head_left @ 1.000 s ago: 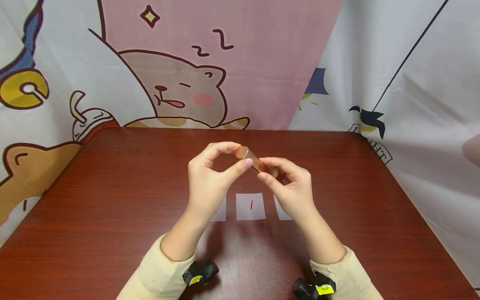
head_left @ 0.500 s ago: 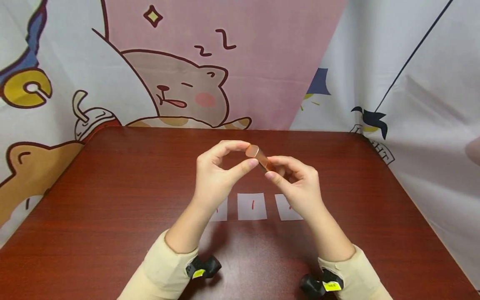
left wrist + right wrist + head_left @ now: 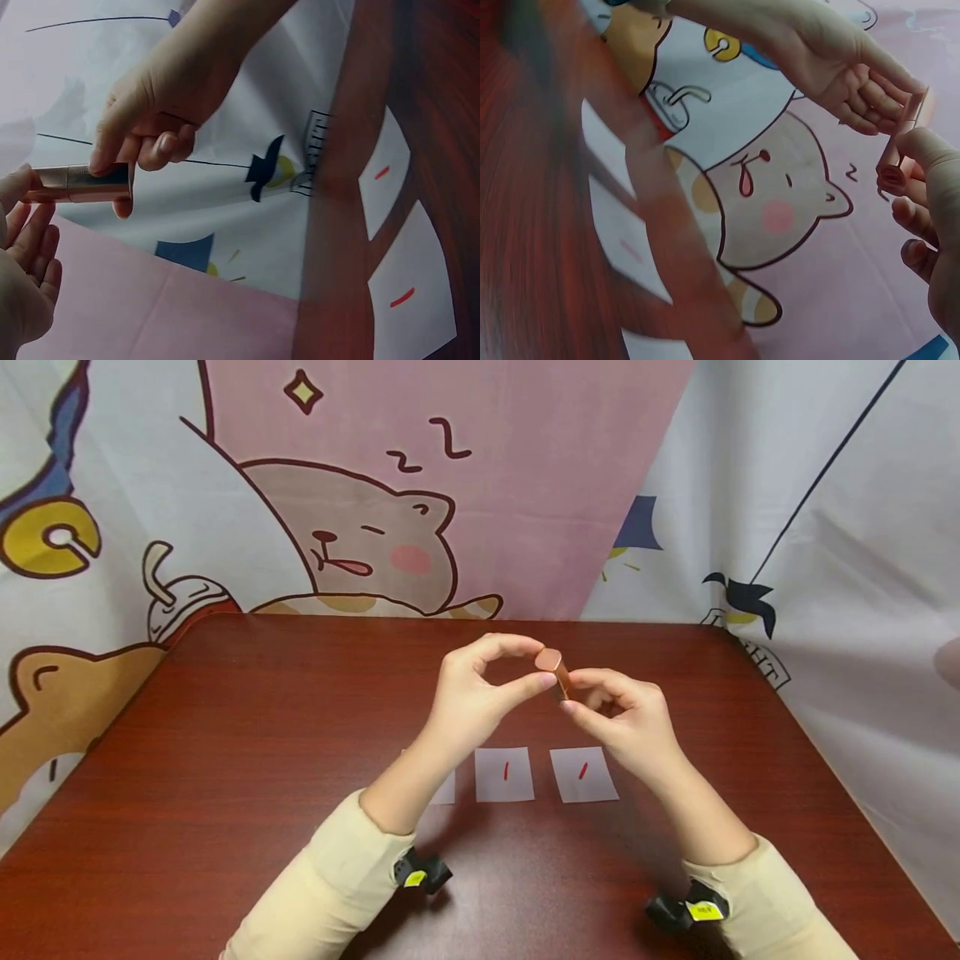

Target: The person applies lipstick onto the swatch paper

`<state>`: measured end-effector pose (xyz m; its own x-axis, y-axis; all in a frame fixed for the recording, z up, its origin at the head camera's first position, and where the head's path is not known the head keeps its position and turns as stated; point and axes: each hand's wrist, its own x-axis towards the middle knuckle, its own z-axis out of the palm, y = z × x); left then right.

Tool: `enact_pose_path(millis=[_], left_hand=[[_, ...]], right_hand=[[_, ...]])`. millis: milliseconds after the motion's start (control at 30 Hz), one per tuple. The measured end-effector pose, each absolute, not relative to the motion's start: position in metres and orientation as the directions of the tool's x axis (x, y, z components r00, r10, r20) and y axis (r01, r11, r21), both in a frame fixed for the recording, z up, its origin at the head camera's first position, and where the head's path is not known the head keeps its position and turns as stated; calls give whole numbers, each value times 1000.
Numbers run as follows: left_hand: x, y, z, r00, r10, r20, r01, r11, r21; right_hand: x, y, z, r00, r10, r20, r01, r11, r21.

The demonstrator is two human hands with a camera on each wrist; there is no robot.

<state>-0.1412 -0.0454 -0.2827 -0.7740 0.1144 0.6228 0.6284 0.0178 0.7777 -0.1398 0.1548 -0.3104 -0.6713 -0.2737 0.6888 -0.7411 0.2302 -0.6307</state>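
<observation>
A shiny rose-gold lipstick tube (image 3: 551, 661) is held up over the table between both hands. My left hand (image 3: 480, 691) pinches its upper end between thumb and forefinger. At the lower end, my right hand (image 3: 628, 718) grips the tube with thumb and fingers. In the left wrist view the lipstick tube (image 3: 79, 184) lies level, with a thin seam between its two parts. The right wrist view shows the flat end of the lipstick tube (image 3: 892, 174) by my right thumb.
Below the hands, white paper squares lie in a row on the brown wooden table (image 3: 262, 735). The middle square (image 3: 491, 785) and right square (image 3: 570, 785) each bear a red stroke; my left arm partly covers the left square (image 3: 444, 791). A cartoon-printed curtain (image 3: 525, 485) hangs behind.
Both hands have moved to the right together with the lipstick tube, which stands more upright now. The right paper square has come into full view.
</observation>
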Motion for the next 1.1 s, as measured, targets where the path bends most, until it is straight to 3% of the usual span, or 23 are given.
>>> enact_pose_path(millis=[300, 633, 1100], left_hand=[[-158, -29, -286, -789, 209, 577, 604, 91, 792], [-178, -10, -296, -804, 253, 537, 586, 188, 788], [-196, 19, -318, -794, 272, 544, 605, 268, 750]], right_hand=[[-147, 168, -309, -704, -266, 659, -707, 355, -612], [-146, 174, -295, -799, -284, 531, -598, 476, -645], [-187, 218, -337, -882, -292, 371, -472, 552, -687]])
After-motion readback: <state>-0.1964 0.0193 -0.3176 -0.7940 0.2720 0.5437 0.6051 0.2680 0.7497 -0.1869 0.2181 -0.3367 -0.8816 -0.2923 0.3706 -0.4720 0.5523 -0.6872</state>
